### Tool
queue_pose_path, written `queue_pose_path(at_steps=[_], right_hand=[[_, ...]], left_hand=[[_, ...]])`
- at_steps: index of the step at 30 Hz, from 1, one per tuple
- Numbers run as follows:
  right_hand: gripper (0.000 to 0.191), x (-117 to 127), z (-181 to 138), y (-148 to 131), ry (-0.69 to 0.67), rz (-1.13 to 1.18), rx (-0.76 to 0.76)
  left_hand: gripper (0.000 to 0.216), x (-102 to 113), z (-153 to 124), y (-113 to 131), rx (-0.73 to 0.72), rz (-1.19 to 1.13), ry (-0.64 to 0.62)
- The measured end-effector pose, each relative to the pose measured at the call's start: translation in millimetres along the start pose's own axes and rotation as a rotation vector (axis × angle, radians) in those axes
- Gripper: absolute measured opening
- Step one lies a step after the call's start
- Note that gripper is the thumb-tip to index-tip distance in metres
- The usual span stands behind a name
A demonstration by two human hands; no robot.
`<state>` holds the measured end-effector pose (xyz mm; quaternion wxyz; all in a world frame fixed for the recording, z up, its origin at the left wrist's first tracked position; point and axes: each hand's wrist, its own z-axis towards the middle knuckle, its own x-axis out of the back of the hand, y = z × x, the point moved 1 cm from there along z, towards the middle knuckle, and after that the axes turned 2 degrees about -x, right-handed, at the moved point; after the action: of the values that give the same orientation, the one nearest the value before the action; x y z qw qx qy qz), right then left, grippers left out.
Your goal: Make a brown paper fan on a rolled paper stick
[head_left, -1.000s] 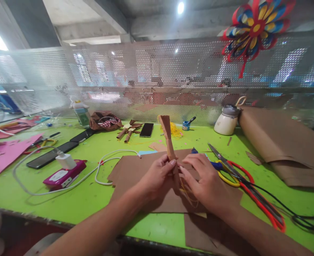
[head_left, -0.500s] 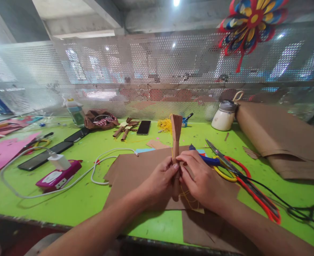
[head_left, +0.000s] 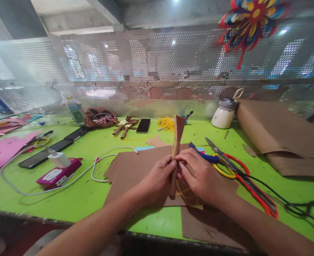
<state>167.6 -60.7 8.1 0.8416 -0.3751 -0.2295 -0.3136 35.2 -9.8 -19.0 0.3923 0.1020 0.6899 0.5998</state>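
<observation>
Between my two hands stands a brown paper roll (head_left: 177, 145) with a fringed, flared top like a small broom, nearly upright with a slight lean to the right. My left hand (head_left: 159, 177) is closed around its middle, thumb pressed on the front. The fingers of my right hand (head_left: 197, 174) are pinched at the roll's right side, where thin yellow string (head_left: 185, 195) hangs down; whether they grip string or paper is hidden. Under my hands lie brown paper sheets (head_left: 132, 170).
Right of my hands lie red-handled scissors (head_left: 242, 177) and a blue-handled tool (head_left: 207, 157) with a black cord. Farther back are a phone (head_left: 143, 125), yellow string pile (head_left: 165, 123), tied paper rolls (head_left: 125, 128) and a cream bottle (head_left: 223, 113). A purple power strip (head_left: 59, 174) sits left.
The fringed paper roll has tilted, its top moving right and its lower end slightly left. Both hands stay on it in nearly the same place. The view has shifted slightly.
</observation>
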Motion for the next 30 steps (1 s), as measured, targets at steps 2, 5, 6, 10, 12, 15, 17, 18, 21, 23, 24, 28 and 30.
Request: queue_pose_path(at_steps=[2, 5, 6, 10, 12, 15, 17, 18, 21, 23, 24, 28, 30], right_hand=[[0.023, 0, 0, 3, 0.027, 0.027, -0.008], [0.020, -1, -1, 8, 0.116, 0.026, -0.029], [0.018, -1, -1, 9, 0.137, 0.021, -0.033], [0.011, -3, -4, 6, 0.119, 0.021, -0.092], [0.007, -7, -5, 3, 0.083, 0.006, -0.158], [0.009, -15, -8, 2, 0.059, -0.031, -0.219], [0.014, -22, -9, 4, 0.039, -0.017, -0.269], [0.018, -26, -10, 5, 0.016, 0.009, -0.306], [0.023, -37, -11, 7, -0.061, 0.158, -0.416], [0.021, -41, -11, 6, -0.058, 0.260, -0.451], [0.022, -43, -11, 6, -0.039, 0.293, -0.465], [0.032, -46, -11, 7, 0.040, 0.317, -0.493], [0.029, -47, -10, 9, 0.062, 0.317, -0.464]], left_hand=[[0.020, 0, 1, 1, -0.006, -0.018, 0.012], [0.021, -1, 2, 6, -0.023, -0.083, 0.019], [0.021, -1, 2, 9, -0.032, -0.101, 0.022], [0.019, 5, 5, 20, -0.060, -0.116, 0.115], [0.017, 10, 8, 23, -0.075, -0.102, 0.196], [0.012, 15, 10, 22, -0.081, -0.095, 0.277], [0.011, 15, 11, 21, -0.085, -0.109, 0.287], [0.011, 14, 11, 20, -0.088, -0.112, 0.286], [0.016, 11, 12, 18, -0.093, -0.100, 0.296], [0.021, 11, 12, 16, -0.098, -0.089, 0.319], [0.023, 12, 12, 16, -0.103, -0.085, 0.328], [0.026, 16, 13, 10, -0.108, -0.044, 0.337], [0.029, 15, 12, 8, -0.098, -0.029, 0.337]])
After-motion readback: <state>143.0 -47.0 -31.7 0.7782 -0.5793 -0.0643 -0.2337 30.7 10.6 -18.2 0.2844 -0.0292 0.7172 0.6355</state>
